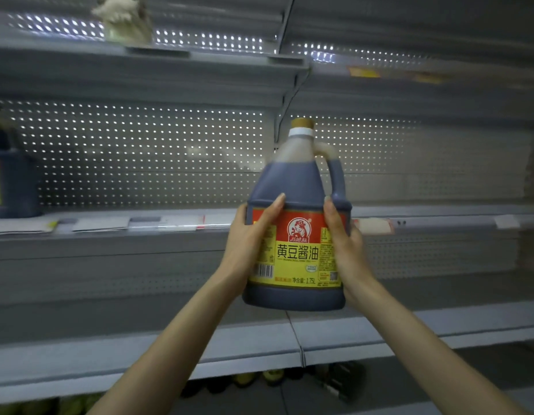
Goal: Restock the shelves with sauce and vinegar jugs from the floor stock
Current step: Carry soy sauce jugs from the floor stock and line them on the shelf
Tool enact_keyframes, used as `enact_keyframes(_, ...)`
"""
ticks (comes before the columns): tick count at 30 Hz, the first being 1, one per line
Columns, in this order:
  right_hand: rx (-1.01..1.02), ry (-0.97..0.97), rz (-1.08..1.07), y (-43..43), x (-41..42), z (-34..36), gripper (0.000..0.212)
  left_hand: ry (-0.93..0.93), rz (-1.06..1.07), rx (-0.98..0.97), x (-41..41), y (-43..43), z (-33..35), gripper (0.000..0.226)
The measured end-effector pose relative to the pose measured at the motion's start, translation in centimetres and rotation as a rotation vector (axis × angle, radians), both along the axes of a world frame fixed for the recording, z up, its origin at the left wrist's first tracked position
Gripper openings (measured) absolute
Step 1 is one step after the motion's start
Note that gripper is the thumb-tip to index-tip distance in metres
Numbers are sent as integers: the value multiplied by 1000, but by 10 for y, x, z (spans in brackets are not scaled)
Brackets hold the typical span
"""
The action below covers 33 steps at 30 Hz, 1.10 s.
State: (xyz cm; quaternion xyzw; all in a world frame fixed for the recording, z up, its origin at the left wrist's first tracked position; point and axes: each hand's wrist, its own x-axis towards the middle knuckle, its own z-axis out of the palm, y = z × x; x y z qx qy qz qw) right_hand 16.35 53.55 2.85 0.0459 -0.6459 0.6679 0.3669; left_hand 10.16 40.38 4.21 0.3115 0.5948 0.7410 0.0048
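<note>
Head view: the soy sauce jug [295, 181] is upright at centre, in the air in front of the shelf [110, 235]. The left hand [247, 235] grips its 9 o'clock side and the right hand [345, 244] its 3 o'clock side, with the fingers [274, 211] wrapped round the label. Set the base fully on the shelf, level and label outward, then release.

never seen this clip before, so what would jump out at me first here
The eye lands on the soy sauce jug, dark, with a red and yellow label, held up mid-frame in front of the shelves. The left hand and right hand clasp its sides. Behind it the grey middle shelf looks mostly bare, with another dark jug standing at its far left edge.
</note>
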Motion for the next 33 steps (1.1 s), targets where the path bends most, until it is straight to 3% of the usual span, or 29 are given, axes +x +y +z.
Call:
enact_keyframes(15,14,10,218,-172,-108,16,67,0,186,47,-78,-186,15,71)
enact_keyframes(27,17,19,427,-206,-185,27,65,13,397,40,-127,-222,29,79)
enact_keyframes(33,25,23,441,-220,-213,37,72,34,390,28,-154,-236,41,74)
